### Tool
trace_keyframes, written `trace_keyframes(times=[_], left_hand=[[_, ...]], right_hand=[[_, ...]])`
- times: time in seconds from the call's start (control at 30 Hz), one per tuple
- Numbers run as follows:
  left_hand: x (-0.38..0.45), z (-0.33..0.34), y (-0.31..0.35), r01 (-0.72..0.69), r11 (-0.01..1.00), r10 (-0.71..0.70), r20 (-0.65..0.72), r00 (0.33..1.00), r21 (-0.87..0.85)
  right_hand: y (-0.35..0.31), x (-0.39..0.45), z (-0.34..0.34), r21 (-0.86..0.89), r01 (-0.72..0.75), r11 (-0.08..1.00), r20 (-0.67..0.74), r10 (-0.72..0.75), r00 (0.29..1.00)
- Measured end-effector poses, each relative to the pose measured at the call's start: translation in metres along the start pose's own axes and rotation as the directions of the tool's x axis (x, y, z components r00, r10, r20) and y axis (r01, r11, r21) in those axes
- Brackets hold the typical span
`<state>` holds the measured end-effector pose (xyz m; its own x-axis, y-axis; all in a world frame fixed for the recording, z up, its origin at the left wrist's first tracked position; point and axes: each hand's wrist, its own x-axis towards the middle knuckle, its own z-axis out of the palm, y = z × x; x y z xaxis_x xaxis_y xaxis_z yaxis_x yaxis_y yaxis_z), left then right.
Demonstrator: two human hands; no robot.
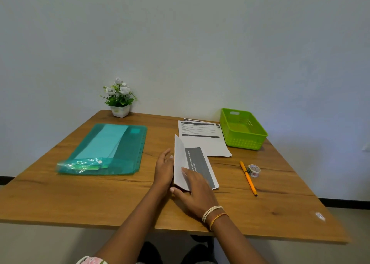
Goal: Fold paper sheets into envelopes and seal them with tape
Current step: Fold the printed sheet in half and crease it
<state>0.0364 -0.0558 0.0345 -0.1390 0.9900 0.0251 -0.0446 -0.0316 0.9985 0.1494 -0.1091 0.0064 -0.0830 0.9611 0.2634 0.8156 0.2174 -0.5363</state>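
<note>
A printed paper sheet (197, 163) with a dark grey band lies partly folded in the middle of the wooden table (120, 193), its left flap standing up. My left hand (164, 168) is flat against the outside of that raised flap. My right hand (195, 191) presses down on the sheet's near end, fingers spread, thumb at the near corner. A stack of printed sheets (202, 137) lies just behind. A small roll of patterned tape (253, 170) sits to the right.
An orange pen (248, 178) lies beside the tape. A green plastic basket (243, 128) stands at the back right. A teal plastic folder (112, 149) with papers inside lies at the left. A potted white flower (119, 98) stands against the wall.
</note>
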Motion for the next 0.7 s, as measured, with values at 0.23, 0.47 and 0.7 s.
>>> trace_keyframes(times=[0.23, 0.47, 0.7], left_hand=[[0.003, -0.007, -0.013, -0.128, 0.976, 0.123, 0.042, 0.992, 0.174], [0.005, -0.014, -0.029, -0.463, 0.547, 0.364, 0.301, 0.882, 0.697], [0.003, -0.012, -0.034, -0.448, 0.434, 0.216, 0.393, 0.894, 0.782]], right_hand=[[0.006, 0.004, -0.003, 0.181, -0.055, 0.982, -0.152, 0.084, 0.985], [0.021, 0.011, -0.023, 0.363, -0.231, 0.903, -0.081, 0.277, 0.957], [0.047, 0.026, -0.04, 0.125, -0.315, 0.941, -0.074, 0.326, 0.943]])
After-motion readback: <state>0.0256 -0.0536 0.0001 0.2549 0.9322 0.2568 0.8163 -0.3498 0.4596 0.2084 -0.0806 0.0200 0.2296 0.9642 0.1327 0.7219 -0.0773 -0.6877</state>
